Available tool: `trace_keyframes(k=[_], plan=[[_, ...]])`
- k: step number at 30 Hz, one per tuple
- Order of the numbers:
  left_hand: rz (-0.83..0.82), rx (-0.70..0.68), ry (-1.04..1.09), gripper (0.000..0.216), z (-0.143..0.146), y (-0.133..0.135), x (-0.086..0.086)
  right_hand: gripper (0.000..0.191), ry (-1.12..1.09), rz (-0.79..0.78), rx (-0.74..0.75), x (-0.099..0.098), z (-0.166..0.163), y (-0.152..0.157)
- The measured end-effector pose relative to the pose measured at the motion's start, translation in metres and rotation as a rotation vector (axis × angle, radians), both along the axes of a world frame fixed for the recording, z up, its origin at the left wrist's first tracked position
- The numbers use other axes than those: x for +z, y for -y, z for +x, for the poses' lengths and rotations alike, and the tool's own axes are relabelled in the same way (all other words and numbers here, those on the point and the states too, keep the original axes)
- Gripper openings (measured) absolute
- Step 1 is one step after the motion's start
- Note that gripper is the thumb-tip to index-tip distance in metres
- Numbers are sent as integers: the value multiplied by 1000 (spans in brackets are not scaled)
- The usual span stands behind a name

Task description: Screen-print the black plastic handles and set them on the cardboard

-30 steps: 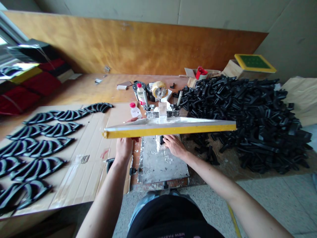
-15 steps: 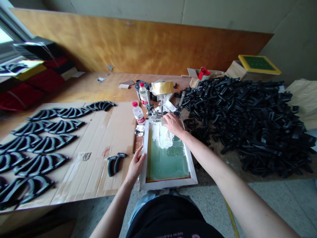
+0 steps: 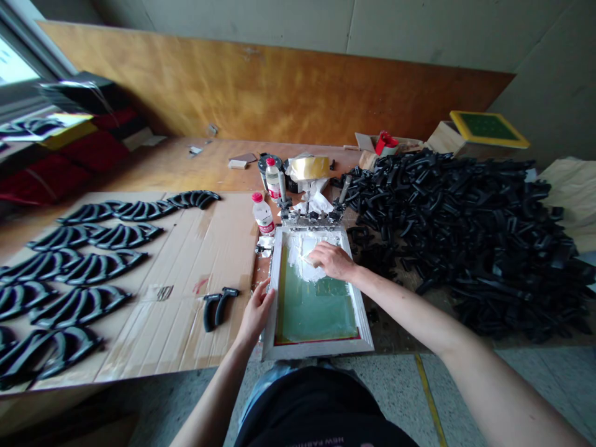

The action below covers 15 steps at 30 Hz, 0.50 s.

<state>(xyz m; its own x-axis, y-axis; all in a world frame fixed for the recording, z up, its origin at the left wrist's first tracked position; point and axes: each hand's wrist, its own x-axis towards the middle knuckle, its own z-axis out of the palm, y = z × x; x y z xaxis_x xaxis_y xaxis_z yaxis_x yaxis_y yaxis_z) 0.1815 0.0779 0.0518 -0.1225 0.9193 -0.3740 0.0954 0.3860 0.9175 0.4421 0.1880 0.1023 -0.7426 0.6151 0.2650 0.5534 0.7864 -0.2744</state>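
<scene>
A screen printing frame (image 3: 316, 316) with a green mesh lies in front of me, white ink (image 3: 298, 248) smeared over its far half. My right hand (image 3: 331, 259) is closed on a small pale squeegee (image 3: 311, 259), tilted against the inked mesh. Most of the squeegee is hidden by the fingers. At the frame's left rail, my left hand (image 3: 257, 309) grips the edge, thumb toward the top. A metal hinge clamp (image 3: 311, 217) holds the frame's far end. Left of the frame, two black curved handles (image 3: 218, 307) lie on a cardboard sheet (image 3: 181, 335).
Rows of black curved handles (image 3: 81, 304) cover the cardboard's left side. A large heap of black parts (image 3: 456, 230) spreads to the right. Two red-capped bottles (image 3: 263, 214) stand behind the frame's left corner, near a yellow tape roll (image 3: 308, 169). A wooden board (image 3: 279, 93) rises behind.
My right hand has drawn the squeegee from the far end of the frame toward me, over the white ink. My left hand stays at the left rail. The view has shifted slightly.
</scene>
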Motion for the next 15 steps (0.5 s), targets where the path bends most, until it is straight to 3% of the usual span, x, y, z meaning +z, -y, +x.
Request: trace_keyframes(k=[3,6,8,11,13,15], plan=[[-6,-13,35,74,0,0,5,23,-24,28,41,-11,1,14],[-15,1,37,75,1,1,15,13,-44,-28,33,-4,1,13],[-20,11,30,78,2,1,28,10,-75,-51,-72,7,-6,-5],[-21,5,35,79,0,1,54,40,-101,-41,-291,25,-14,-47],[9,11,27,69,-3,-2,73,54,-105,-28,-426,35,-6,-73],[50,25,13,62,-5,-10,91,53,-145,-26,-576,41,17,-89]])
